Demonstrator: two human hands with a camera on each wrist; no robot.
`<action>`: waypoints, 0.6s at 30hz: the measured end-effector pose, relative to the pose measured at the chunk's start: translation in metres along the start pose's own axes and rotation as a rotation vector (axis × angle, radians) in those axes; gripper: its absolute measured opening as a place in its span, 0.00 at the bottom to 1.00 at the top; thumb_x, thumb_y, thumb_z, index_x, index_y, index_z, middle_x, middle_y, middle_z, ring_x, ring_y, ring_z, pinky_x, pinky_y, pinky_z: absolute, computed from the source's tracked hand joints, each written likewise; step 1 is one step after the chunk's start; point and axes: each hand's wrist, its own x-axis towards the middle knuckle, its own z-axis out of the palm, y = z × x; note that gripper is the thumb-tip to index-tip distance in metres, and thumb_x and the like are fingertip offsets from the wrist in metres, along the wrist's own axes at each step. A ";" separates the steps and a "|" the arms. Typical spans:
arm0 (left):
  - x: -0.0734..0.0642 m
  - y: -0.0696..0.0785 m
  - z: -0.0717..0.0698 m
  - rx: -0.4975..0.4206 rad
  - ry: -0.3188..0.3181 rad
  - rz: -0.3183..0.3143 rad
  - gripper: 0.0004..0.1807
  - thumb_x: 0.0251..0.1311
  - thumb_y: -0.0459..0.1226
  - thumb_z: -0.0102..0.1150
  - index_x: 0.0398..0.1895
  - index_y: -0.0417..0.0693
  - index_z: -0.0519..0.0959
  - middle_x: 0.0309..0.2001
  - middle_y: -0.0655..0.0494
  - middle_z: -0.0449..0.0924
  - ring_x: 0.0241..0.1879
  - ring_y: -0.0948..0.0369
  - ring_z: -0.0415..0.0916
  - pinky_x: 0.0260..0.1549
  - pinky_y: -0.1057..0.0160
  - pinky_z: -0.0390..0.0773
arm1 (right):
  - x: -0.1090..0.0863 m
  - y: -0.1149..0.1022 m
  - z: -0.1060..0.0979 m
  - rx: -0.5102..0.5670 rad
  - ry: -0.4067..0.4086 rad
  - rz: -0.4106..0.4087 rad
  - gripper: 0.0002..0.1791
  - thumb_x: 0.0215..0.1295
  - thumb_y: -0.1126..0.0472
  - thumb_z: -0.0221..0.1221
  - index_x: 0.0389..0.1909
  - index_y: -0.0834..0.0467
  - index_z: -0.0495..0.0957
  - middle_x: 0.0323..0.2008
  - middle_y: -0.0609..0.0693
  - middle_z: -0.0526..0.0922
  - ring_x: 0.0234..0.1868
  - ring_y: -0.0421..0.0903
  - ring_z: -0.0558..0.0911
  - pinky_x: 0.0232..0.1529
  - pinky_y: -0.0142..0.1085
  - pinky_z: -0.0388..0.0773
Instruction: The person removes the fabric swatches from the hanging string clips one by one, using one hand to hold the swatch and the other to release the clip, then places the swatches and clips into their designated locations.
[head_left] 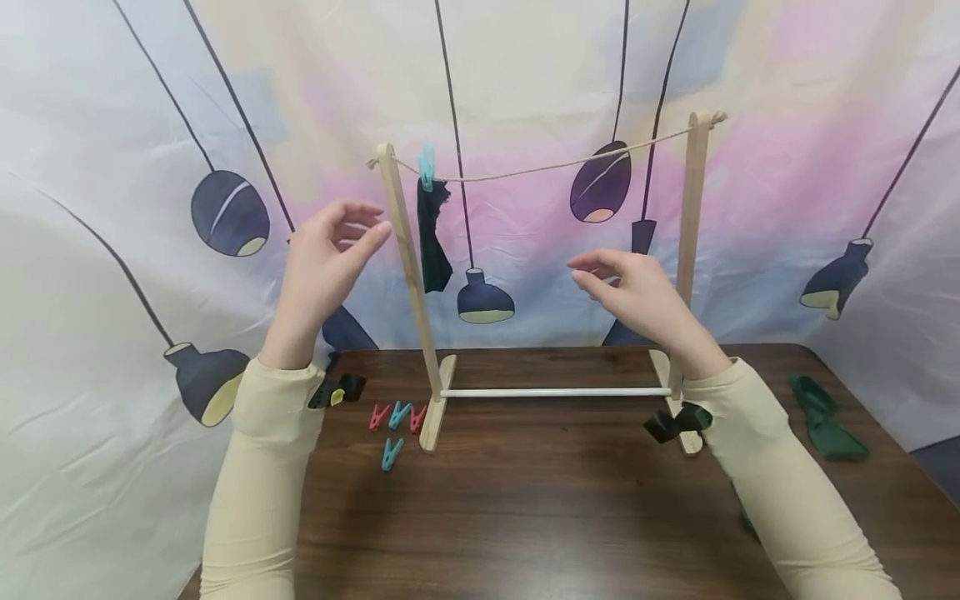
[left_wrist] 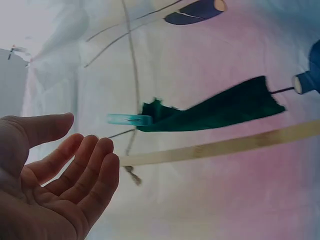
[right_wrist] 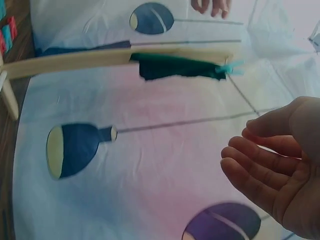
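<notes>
A dark green cloth (head_left: 432, 237) hangs from the rope (head_left: 525, 174) near the left post, held by a blue clothespin (head_left: 427, 167). Just left of that post, my left hand (head_left: 322, 254) is raised with loosely bent fingers and nothing in them. My right hand (head_left: 633, 287) hovers in front of the rack's right half, below the rope, also empty, its thumb near the fingertips. In the left wrist view the clothespin (left_wrist: 129, 119) grips one end of the cloth (left_wrist: 215, 107), beyond the left fingertips. The right wrist view shows the relaxed right fingers apart from the rope.
The wooden rack (head_left: 693, 208) stands on a brown table (head_left: 540, 500), a white bar (head_left: 555, 392) joining its feet. Several red and blue clothespins (head_left: 392, 454) lie by its left foot. Another green cloth (head_left: 825, 421) lies at the table's right side. A patterned curtain (head_left: 525, 75) hangs behind.
</notes>
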 end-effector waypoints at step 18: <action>0.030 0.047 -0.008 -0.057 0.028 0.059 0.19 0.68 0.45 0.63 0.55 0.43 0.81 0.49 0.49 0.82 0.49 0.56 0.81 0.53 0.61 0.77 | 0.060 -0.046 0.048 0.140 0.075 -0.055 0.13 0.70 0.57 0.62 0.52 0.57 0.85 0.43 0.50 0.88 0.37 0.44 0.86 0.38 0.36 0.81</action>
